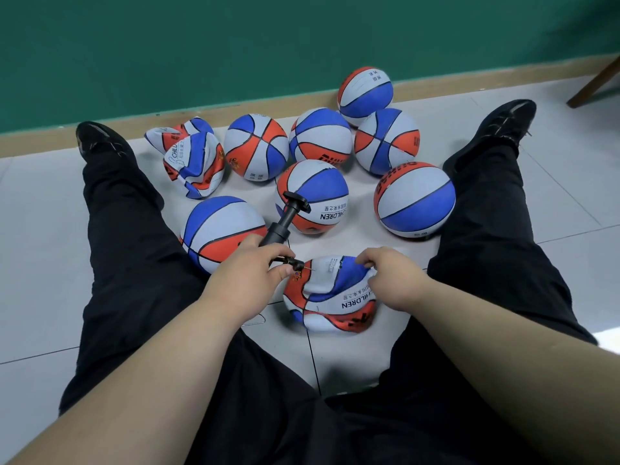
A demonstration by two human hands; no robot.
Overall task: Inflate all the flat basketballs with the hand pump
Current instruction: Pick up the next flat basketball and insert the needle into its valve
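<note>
A crumpled flat basketball [330,303], red, white and blue, lies on the floor between my legs. My right hand [392,276] pinches its folded upper edge. My left hand [248,273] grips the lower end of a black hand pump [285,223], whose T-handle points up and away. The pump's needle tip [310,268] lies against the white panel of the flat ball; I cannot tell whether it is in the valve. Further off at the left lie two more flat, folded basketballs [193,162].
Several round, inflated basketballs [414,199] stand on the tiled floor [40,209] between my spread legs [134,229], up to the green wall's wooden skirting [268,102]. One ball [218,229] rests against my left leg. A wooden furniture leg [597,82] stands at the far right.
</note>
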